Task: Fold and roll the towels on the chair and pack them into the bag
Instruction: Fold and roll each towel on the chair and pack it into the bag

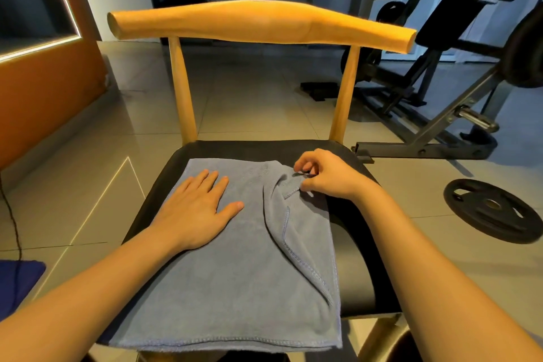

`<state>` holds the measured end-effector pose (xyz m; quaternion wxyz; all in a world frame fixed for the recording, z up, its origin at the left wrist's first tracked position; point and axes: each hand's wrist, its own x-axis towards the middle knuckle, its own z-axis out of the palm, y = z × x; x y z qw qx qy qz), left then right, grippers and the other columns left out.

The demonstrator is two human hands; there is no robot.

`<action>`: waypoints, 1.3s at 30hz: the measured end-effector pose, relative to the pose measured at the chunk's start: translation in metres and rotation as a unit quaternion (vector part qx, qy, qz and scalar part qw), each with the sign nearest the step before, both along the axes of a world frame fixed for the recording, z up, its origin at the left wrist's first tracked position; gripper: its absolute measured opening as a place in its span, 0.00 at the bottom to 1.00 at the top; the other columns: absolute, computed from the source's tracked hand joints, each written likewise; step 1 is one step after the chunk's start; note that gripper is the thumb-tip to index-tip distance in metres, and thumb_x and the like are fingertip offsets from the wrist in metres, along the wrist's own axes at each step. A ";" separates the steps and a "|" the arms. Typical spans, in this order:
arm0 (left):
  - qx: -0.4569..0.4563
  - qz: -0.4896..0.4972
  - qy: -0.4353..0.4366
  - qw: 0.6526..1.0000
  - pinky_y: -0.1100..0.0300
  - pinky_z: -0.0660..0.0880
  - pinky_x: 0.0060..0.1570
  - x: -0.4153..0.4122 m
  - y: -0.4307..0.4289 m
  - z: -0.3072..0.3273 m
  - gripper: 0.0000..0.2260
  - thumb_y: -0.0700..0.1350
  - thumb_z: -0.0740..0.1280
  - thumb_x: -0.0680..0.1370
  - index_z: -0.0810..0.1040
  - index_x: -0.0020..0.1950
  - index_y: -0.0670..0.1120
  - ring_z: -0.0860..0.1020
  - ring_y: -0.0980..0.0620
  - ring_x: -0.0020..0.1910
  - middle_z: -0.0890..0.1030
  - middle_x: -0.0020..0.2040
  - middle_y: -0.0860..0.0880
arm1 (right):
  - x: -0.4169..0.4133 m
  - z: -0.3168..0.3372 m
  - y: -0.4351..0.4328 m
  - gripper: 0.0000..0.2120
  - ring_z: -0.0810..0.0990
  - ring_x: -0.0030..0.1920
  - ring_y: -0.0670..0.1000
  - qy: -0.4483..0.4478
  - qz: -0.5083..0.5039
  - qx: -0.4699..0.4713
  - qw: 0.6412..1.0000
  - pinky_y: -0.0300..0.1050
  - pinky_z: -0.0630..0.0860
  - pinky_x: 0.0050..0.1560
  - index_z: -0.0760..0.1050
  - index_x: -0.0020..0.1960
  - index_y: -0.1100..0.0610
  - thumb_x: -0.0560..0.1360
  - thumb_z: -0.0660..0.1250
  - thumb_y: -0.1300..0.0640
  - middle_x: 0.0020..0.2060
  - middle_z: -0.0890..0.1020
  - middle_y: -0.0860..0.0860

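Dim room w/ warm yellow cast. LED strip point(41, 48) glows upper left, reflected as thin lines on glossy floor tiles point(249, 103). Fisheye bending at edges; centre sharp, bkgd slightly soft.

Matt grey cloth towel point(235, 273), smooth wooden chair point(258, 23), glossy floor tiles point(249, 103)

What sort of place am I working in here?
Probably a home gym or small fitness room: a grey metal weight-bench frame and a round black weight plate sit on the tiled floor beside the wooden chair holding the grey towel.
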<state>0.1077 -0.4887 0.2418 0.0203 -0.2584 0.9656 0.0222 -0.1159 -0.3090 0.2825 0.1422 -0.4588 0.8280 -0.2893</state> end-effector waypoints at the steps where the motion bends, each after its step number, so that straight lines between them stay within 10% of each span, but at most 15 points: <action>1: 0.001 -0.001 0.001 1.000 0.55 0.39 0.74 0.000 0.000 0.000 0.38 0.72 0.42 0.78 0.45 0.84 0.54 0.44 0.50 0.82 0.45 0.84 0.51 | 0.001 0.001 -0.001 0.09 0.80 0.44 0.50 0.013 0.014 0.018 1.000 0.45 0.80 0.45 0.82 0.52 0.54 0.72 0.75 0.60 0.45 0.79 0.49; 8: 0.006 -0.002 0.008 1.000 0.56 0.38 0.73 0.000 -0.002 -0.002 0.38 0.72 0.42 0.78 0.45 0.84 0.54 0.44 0.51 0.82 0.45 0.84 0.51 | -0.012 0.011 0.006 0.03 0.79 0.36 0.44 -0.042 -0.018 -0.067 0.997 0.36 0.76 0.38 0.85 0.42 0.55 0.75 0.74 0.60 0.39 0.85 0.51; 13: 0.012 0.000 0.010 1.000 0.56 0.38 0.73 0.001 0.000 0.000 0.39 0.73 0.41 0.77 0.45 0.84 0.54 0.43 0.50 0.82 0.44 0.84 0.51 | -0.054 -0.005 0.012 0.10 0.83 0.41 0.58 -0.085 -0.334 -0.113 0.932 0.51 0.80 0.42 0.82 0.45 0.63 0.79 0.68 0.57 0.36 0.81 0.55; 21: 0.067 0.076 0.264 0.959 0.46 0.72 0.67 -0.010 -0.036 0.027 0.16 0.52 0.62 0.83 0.77 0.69 0.49 0.74 0.47 0.67 0.78 0.68 0.48 | -0.023 -0.010 -0.010 0.17 0.80 0.35 0.53 -0.022 -0.209 0.032 0.977 0.49 0.77 0.35 0.79 0.36 0.59 0.75 0.74 0.47 0.30 0.79 0.53; 27: 0.320 0.158 0.147 0.923 0.54 0.71 0.57 -0.039 -0.092 0.051 0.09 0.48 0.72 0.79 0.82 0.56 0.46 0.75 0.50 0.56 0.79 0.54 0.51 | -0.026 -0.006 -0.011 0.11 0.75 0.36 0.51 -0.101 -0.210 -0.010 0.972 0.42 0.71 0.34 0.78 0.38 0.59 0.78 0.73 0.57 0.34 0.77 0.56; 31: 0.331 0.158 0.095 0.925 0.56 0.74 0.47 -0.040 -0.101 0.057 0.09 0.48 0.74 0.77 0.81 0.41 0.45 0.78 0.48 0.50 0.80 0.44 0.45 | -0.028 0.003 -0.004 0.08 0.77 0.37 0.51 -0.134 -0.197 -0.028 0.971 0.42 0.71 0.35 0.81 0.45 0.63 0.78 0.72 0.57 0.37 0.80 0.57; 39: 0.532 0.157 0.150 0.818 0.58 0.80 0.44 -0.017 -0.127 0.062 0.12 0.48 0.73 0.75 0.80 0.55 0.43 0.81 0.45 0.55 0.81 0.55 0.42 | -0.044 0.002 0.000 0.06 0.73 0.30 0.49 -0.253 -0.202 -0.081 0.943 0.41 0.72 0.29 0.82 0.51 0.62 0.79 0.71 0.58 0.39 0.81 0.55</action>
